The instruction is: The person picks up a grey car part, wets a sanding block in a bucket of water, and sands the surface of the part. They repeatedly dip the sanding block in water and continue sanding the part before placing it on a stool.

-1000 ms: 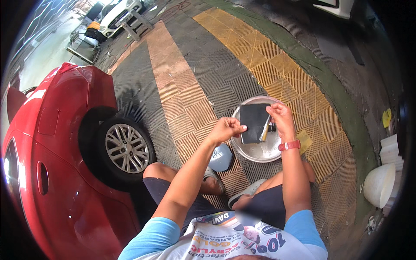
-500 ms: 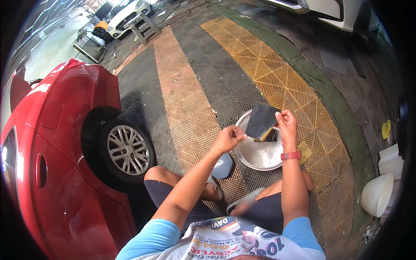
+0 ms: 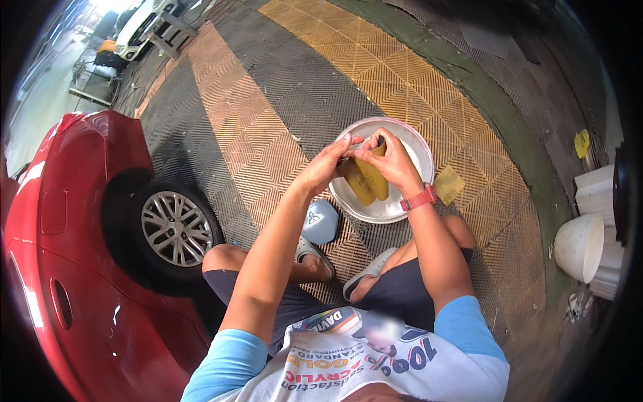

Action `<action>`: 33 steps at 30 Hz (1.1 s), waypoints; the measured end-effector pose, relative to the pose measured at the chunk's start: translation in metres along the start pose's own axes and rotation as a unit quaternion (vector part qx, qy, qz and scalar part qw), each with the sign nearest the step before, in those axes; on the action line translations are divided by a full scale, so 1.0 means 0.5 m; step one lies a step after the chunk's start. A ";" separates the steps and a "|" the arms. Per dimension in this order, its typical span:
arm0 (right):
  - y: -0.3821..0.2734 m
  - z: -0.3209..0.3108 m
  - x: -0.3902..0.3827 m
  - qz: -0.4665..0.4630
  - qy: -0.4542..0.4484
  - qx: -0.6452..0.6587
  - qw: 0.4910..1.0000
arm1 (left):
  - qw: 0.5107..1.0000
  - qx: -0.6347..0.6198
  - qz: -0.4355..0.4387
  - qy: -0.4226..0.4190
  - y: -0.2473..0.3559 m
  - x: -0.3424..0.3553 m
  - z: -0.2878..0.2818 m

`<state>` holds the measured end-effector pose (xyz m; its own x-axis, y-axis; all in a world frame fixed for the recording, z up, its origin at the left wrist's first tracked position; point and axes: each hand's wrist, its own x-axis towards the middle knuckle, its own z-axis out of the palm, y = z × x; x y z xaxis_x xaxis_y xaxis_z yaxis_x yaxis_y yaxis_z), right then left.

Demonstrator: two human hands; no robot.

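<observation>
Both of my hands hold a sheet of sandpaper point(image 3: 366, 179) above a round, pale basin point(image 3: 422, 149). Its yellowish-brown backing faces me, and the sheet is bent into two curved flaps that hang down. My left hand point(image 3: 329, 163) pinches the upper left edge. On the upper right part, my right hand point(image 3: 392, 159) is closed round the sheet, with a bit of the dark grit side showing at the top. A red band point(image 3: 420, 197) circles my right wrist. Just right of the basin, another yellowish sheet point(image 3: 449, 185) lies on the floor.
A red car point(image 3: 87, 248) with a silver-spoked wheel point(image 3: 176, 228) stands close on my left. A light blue, many-sided object point(image 3: 320, 222) lies near my feet. To the right is a white bowl-shaped thing point(image 3: 577, 248). A grey stool point(image 3: 170, 35) stands far left on the ribbed floor tiles.
The sandpaper was flatter with its dark side showing; now it is bent with the yellowish backing towards me. My hands have come together over the basin. The view has shifted.
</observation>
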<state>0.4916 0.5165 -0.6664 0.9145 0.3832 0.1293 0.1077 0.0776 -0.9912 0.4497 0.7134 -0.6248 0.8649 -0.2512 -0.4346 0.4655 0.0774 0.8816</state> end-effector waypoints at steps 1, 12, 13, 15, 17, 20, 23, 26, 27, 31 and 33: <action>0.012 -0.007 0.002 0.009 0.013 -0.002 1.000 | 1.000 0.028 -0.003 -0.006 -0.005 0.000 0.001; -0.036 -0.020 0.007 0.031 -0.025 -0.136 0.990 | 0.853 0.465 0.180 0.158 0.015 -0.006 0.030; -0.045 -0.016 0.003 0.057 -0.054 -0.172 0.982 | 0.838 0.472 0.218 0.168 0.012 -0.006 0.028; -0.016 -0.019 0.003 -0.001 -0.028 -0.156 0.987 | 0.804 0.504 0.259 0.180 0.016 -0.005 0.036; -0.013 -0.025 0.009 -0.024 -0.014 -0.167 0.986 | 0.816 0.487 0.241 0.197 0.026 -0.003 0.049; 0.013 -0.006 0.002 -0.001 0.040 0.016 0.999 | 0.824 0.457 0.229 0.244 0.041 -0.010 0.084; 0.038 0.010 0.006 0.018 0.150 0.081 0.985 | 0.813 0.430 0.219 0.325 0.027 0.000 0.106; 0.062 -0.048 0.026 0.050 0.293 0.172 0.939 | 0.807 0.312 0.289 0.410 -0.006 0.014 0.018; 0.049 -0.072 0.027 0.049 0.330 0.168 0.928 | 0.797 0.288 0.298 0.438 -0.011 -0.002 -0.017; 0.049 -0.120 0.017 -0.004 0.369 -0.018 0.929 | 0.800 0.188 0.274 0.500 -0.006 -0.075 -0.109; 0.051 -0.099 0.016 -0.116 0.281 -0.328 0.895 | 0.796 0.241 0.287 0.476 0.000 -0.096 -0.113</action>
<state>0.5210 0.4761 -0.6918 0.8702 -0.1105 0.4802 0.3564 -0.5317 -0.7683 0.4186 0.7801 -0.6144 0.7657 0.5553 0.3247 0.0152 -0.5203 0.8539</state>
